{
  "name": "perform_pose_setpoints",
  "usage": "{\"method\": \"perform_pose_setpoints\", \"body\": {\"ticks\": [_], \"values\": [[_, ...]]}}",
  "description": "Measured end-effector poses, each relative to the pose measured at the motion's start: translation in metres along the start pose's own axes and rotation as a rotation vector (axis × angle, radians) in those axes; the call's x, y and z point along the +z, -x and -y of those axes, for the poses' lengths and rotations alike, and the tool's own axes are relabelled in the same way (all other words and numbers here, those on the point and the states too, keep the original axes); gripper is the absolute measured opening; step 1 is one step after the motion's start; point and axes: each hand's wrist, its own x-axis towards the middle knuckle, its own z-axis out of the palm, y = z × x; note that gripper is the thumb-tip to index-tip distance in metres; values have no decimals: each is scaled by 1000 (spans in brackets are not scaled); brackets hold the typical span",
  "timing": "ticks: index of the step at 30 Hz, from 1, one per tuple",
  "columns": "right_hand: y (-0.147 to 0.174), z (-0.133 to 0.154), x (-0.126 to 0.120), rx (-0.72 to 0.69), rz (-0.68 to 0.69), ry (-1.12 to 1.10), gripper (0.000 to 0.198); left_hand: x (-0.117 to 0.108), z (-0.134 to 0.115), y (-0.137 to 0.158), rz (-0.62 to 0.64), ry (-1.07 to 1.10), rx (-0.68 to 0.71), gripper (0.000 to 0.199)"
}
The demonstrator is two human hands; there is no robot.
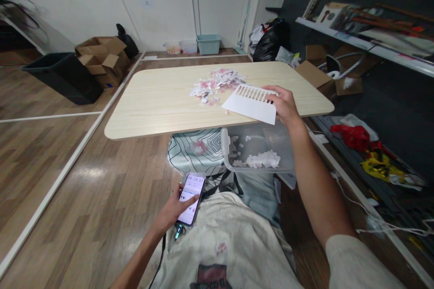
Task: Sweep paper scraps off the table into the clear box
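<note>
My left hand (181, 205) is closed around a smartphone (191, 196), low over my lap. The thumb lies across its lit screen, which has a timer at the top. My right hand (285, 106) grips the right end of a white slotted plastic scraper (251, 107), held at the near edge of the pale wooden table (152, 99). Just beyond the scraper lies a heap of small paper scraps (220, 81), white with pink patches. Below the table edge, a clear plastic bin (254, 140) holds more white scraps (264, 159).
A patterned cushion-like surface (193, 146) lies left of the clear bin. On the left floor stand a black trash bin (68, 76) and cardboard boxes (103, 56). At right are a shelf (359, 40), an open carton (318, 76) and a white cable (352, 198).
</note>
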Motion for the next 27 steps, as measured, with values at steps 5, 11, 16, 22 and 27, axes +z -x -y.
{"method": "perform_pose_setpoints", "body": {"ticks": [5, 11, 16, 22, 27], "values": [[-1, -1, -1, -5, 13, 11, 42, -3, -11, 9, 5, 5, -6, 80], [0, 0, -2, 1, 18, 35, 43, -22, -20, 26, 93, 45, -9, 73], [2, 2, -1, 6, 7, 12, 44, -27, -20, 28, 106, 53, -12, 73], [1, 2, -1, 14, 0, 9, 44, -19, -23, 26, 111, 75, -31, 71], [1, 1, -2, -2, 22, 25, 43, -23, -18, 25, 87, 71, -32, 78]]}}
